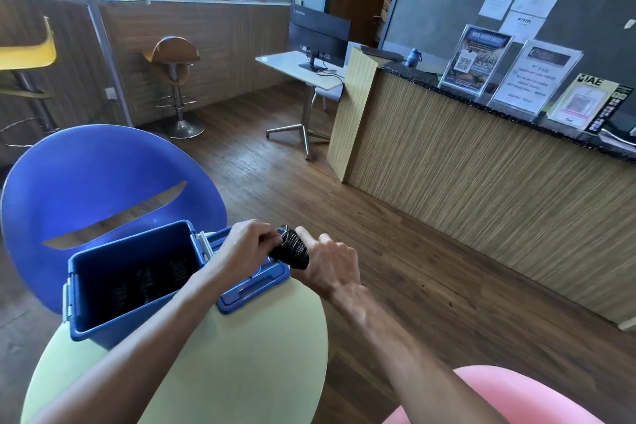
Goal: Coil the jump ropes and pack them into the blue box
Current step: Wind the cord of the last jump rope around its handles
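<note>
Gripping a tightly coiled black jump rope point(292, 249), the right hand point(332, 265) closes around its near end while the left hand point(245, 244) pinches its far tip, the bundle's long axis angling up-left beside the open blue plastic box point(103, 289).

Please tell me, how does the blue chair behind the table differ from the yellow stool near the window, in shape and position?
The blue chair has a wide rounded shell with a long slot cut through its back; the yellow stool has a thin, curved seat on a metal post. The blue chair stands close behind the round table, while the yellow stool stands farther away, at the left edge of the view. The blue chair sits low; the yellow stool is tall. Nobody sits on either.
</note>
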The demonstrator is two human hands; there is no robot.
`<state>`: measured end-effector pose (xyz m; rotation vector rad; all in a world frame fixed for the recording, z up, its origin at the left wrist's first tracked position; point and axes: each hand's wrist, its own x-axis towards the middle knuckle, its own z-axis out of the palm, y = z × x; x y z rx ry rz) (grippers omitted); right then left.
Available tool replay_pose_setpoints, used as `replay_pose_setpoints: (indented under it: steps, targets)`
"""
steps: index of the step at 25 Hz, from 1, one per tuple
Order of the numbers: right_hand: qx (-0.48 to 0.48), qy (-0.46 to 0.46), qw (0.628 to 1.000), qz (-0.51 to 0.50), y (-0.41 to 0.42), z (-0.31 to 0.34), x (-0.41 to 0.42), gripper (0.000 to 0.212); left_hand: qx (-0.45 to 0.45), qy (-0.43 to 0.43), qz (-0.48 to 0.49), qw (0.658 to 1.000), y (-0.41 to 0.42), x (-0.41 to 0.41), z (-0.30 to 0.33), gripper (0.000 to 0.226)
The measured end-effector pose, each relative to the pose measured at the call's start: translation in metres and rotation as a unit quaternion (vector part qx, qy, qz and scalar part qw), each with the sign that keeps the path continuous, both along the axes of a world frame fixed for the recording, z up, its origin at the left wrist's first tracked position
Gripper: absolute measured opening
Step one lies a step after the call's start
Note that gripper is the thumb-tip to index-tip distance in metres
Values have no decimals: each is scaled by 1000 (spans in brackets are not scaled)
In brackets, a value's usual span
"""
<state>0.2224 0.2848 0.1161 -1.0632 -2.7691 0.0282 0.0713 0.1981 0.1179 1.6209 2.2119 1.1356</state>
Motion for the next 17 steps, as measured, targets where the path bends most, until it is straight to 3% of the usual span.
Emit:
replay_pose_setpoints:
  steps: [4,9,13,17]
  targets:
    - [1,0,1000,-2,-1,2,-3,51,-22,-73,53,996,2,2,6,10]
    - [1,11,1000,-9,-2,7,-4,50,52,-13,105,993,-5,27,-8,11]
    - [2,15,1000,-20,-3,10,-4,47,47,-19,75,996,-10,29,-8,24]
    - [-8,10,1000,-29,-4,9,-4,47,62,34,58,996,-6,29,-12,19]
